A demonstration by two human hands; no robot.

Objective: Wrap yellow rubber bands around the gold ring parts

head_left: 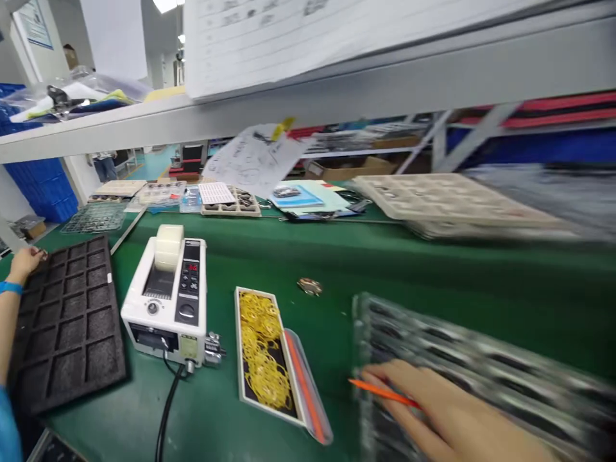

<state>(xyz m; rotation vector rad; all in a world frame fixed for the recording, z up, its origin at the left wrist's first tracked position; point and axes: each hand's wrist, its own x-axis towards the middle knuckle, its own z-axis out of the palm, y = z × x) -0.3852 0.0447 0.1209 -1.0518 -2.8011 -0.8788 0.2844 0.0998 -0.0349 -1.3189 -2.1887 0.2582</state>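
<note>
- Left hand point(27, 262): fingers bunched at far-left corner of black gridded tray point(83, 321); hold unclear.
- Right hand point(428, 407): curled around slim orange stick point(384, 391), tip free presumably for control, at left edge of clear plastic tray point(362, 327).

A workshop for handling small parts is indicated by the green worktop point(206, 410), where a black tray with square compartments point(72, 321) is laid along the left edge and a clear plastic tray with pockets point(474, 359) is placed near the right edge. Between them, a white box-shaped tape dispenser with a red digital display point(166, 308) and a narrow white-rimmed box of yellow bands point(239, 340) are set out. Beyond the far left corner, blue plastic crates point(45, 189) are stacked, and paper sheets point(289, 38) are hung from a pale overhead shelf point(120, 125).
</note>
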